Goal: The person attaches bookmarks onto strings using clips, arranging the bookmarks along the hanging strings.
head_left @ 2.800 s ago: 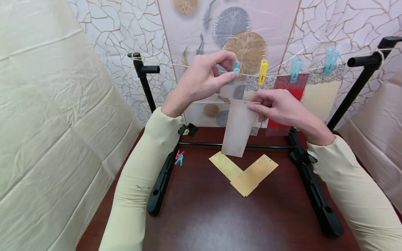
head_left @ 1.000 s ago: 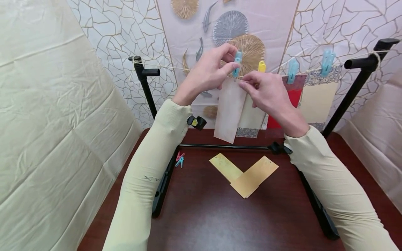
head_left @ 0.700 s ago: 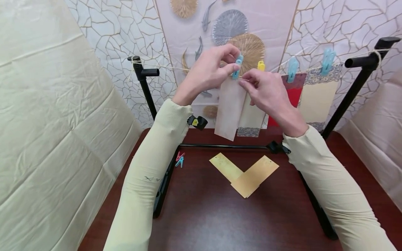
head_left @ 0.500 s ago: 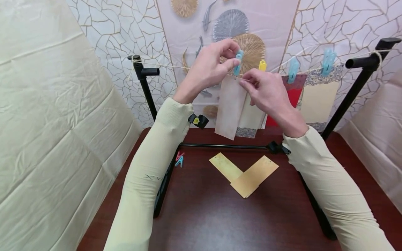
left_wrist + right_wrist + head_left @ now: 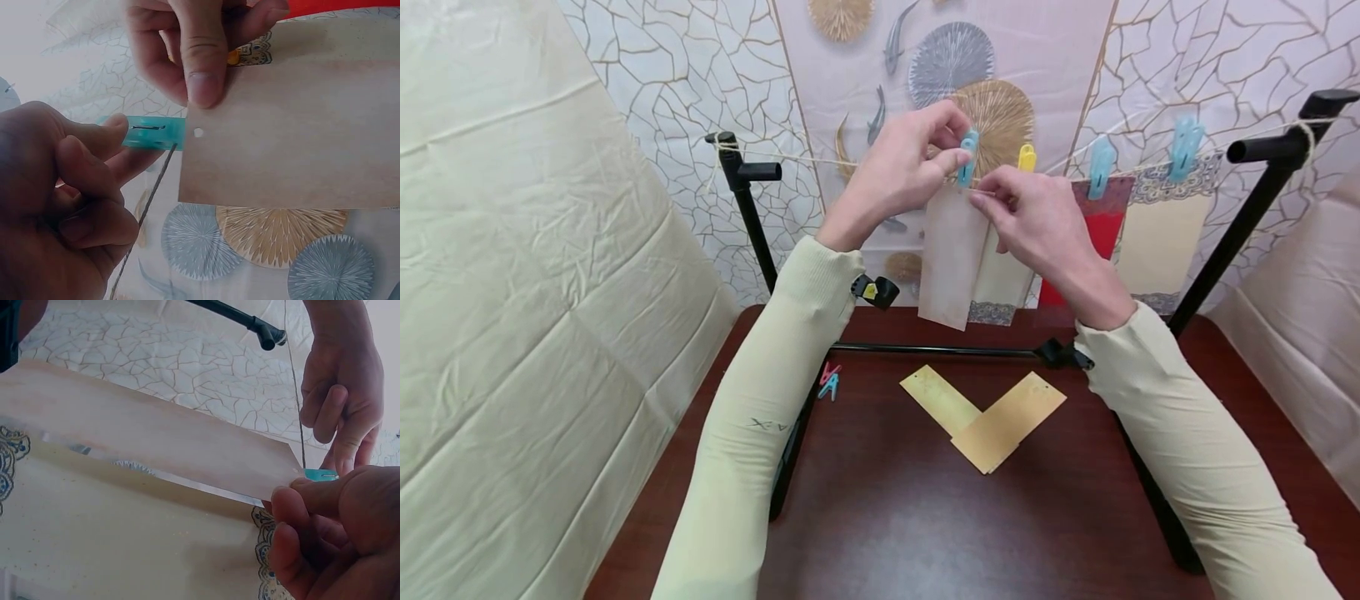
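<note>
My left hand (image 5: 910, 162) pinches a blue clothespin (image 5: 967, 158) between thumb and forefinger, right at the string line (image 5: 805, 159). Just below it, my right hand (image 5: 1033, 212) pinches the upper right corner of a pale, long paper tag (image 5: 952, 258) that hangs downward. In the left wrist view, the clothespin (image 5: 153, 132) meets the tag's short top edge near a small punched hole (image 5: 199, 132), and the string (image 5: 150, 200) runs to its tip. From the right wrist view, the tag (image 5: 150, 425) stretches away from my thumb, in front of a lace-bordered card (image 5: 137, 531).
A yellow clothespin (image 5: 1027, 157) and more blue ones (image 5: 1101, 167) hold cards on the line, among them a red card (image 5: 1101, 225). Black frame posts (image 5: 1232, 217) flank it. Two yellowish tags (image 5: 1007, 422) and small clothespins (image 5: 828, 383) lie on the dark table (image 5: 910, 533).
Since the oldest frame, my right hand has lifted the pale tag up and left to the line, beneath the blue clothespin. In the last second both hands have shifted only slightly.
</note>
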Demonstrator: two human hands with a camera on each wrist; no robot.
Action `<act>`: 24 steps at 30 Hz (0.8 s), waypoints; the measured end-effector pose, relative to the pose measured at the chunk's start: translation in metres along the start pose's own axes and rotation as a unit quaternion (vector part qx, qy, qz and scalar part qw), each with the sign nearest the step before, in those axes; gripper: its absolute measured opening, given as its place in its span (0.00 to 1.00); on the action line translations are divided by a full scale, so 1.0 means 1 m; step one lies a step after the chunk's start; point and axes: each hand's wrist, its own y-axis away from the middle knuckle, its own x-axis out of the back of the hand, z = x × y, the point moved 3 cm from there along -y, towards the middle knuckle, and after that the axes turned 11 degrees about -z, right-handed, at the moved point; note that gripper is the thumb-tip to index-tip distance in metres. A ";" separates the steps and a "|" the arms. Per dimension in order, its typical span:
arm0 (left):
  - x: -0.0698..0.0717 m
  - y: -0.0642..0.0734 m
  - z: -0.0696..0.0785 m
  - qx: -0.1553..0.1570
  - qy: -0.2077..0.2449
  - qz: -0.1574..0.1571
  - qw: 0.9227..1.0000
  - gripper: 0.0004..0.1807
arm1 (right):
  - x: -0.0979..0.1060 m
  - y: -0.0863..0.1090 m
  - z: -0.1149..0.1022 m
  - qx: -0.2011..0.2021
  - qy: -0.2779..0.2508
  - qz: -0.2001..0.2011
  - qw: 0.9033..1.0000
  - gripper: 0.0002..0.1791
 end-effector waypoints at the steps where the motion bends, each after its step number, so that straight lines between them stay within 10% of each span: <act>1: 0.000 0.000 0.000 0.002 0.000 0.000 1.000 0.07 | 0.000 0.000 0.000 0.001 0.000 -0.002 1.000 0.11; 24: 0.001 0.002 -0.002 0.019 -0.024 -0.029 0.999 0.11 | 0.003 -0.006 -0.001 0.024 -0.010 0.036 0.999 0.09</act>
